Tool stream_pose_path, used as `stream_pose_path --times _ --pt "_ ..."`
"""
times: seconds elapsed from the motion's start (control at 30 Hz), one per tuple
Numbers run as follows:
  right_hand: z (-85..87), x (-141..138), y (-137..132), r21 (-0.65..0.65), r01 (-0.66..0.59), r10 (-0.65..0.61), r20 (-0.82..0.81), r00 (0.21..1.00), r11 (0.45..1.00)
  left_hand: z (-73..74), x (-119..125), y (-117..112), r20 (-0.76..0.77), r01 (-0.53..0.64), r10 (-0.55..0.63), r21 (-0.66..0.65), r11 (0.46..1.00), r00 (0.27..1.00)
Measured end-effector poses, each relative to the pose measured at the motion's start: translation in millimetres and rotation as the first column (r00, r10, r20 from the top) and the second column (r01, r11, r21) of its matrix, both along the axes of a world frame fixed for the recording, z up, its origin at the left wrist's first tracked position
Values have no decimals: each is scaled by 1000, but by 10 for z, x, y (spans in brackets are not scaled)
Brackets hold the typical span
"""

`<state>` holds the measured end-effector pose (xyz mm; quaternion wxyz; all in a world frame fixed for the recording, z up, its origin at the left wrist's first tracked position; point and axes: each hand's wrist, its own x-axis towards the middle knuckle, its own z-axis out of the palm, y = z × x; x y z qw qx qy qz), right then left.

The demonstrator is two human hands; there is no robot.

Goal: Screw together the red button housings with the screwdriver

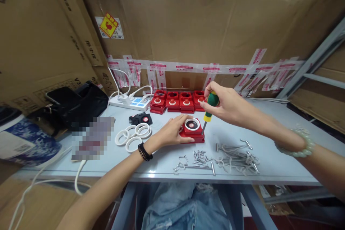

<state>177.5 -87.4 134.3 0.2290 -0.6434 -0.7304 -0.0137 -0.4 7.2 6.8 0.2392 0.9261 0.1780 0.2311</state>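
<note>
My left hand grips a red box-shaped unit on the table from its left side. On top of this unit sits a white ring around a black round disc. In my right hand is a screwdriver with a green and yellow handle, held upright and slightly tilted. Its tip meets the unit's front right corner. Close in front lie several loose screws and metal hammers tangled with pale cord. More white rings lie left of my left hand.
Several red units stand in a row at the back. Beside them is a white power strip with cables. Black parts lie near the rings. A black bag is at left, and a cardboard wall closes off the back.
</note>
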Motion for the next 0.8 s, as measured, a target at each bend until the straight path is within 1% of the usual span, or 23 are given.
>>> stream_pose_path --times 0.1,0.2,0.4,0.57,0.63,0.8 --pt "-29 2 9 23 -13 14 -54 998 1000 18 2 -12 -10 -7 7 -3 1000 1000" --pt "-48 7 14 5 -39 39 -102 994 999 22 5 -14 -12 -12 12 2 1000 1000" --pt "-63 -3 24 50 21 -19 -50 999 999 0 7 -1 2 1 -1 -5 1000 1000" --pt "-74 29 38 40 -64 69 -127 989 997 12 2 -11 -12 -8 8 -2 1000 1000" --pt "-87 36 43 47 -58 63 -124 990 997 16 2 -13 -15 -7 7 -4 1000 1000" --pt "-85 9 18 123 -35 50 -123 991 992 16 4 -9 -21 -15 15 -3 1000 1000"
